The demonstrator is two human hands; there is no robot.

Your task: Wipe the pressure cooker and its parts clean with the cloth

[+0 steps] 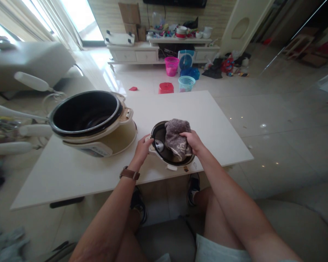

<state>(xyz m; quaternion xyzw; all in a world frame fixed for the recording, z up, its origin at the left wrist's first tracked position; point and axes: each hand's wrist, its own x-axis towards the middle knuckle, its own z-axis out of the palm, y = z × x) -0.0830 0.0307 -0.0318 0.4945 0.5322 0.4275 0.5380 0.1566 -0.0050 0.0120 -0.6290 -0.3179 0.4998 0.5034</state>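
A round cooker lid (159,156) lies on the white table in front of me, its dark inner side facing up with a small silver disc in it. The fingers of my left hand (143,147) grip the lid's left rim. In my right hand (193,141) is a bunched grey-brown cloth (177,133), pressed against the right part of the lid's inside and hiding it. To the left stands the cooker (120,136), a cream-coloured body with no lid on and a dark pot (84,112) inside.
The white table (215,131) reaches out past the lid. White chair-like knobs (35,82) crowd its left side. On the floor beyond are a pink basket (171,66), a light blue basket (186,84) and a red stool (166,88). A low cabinet (147,55) lines the wall.
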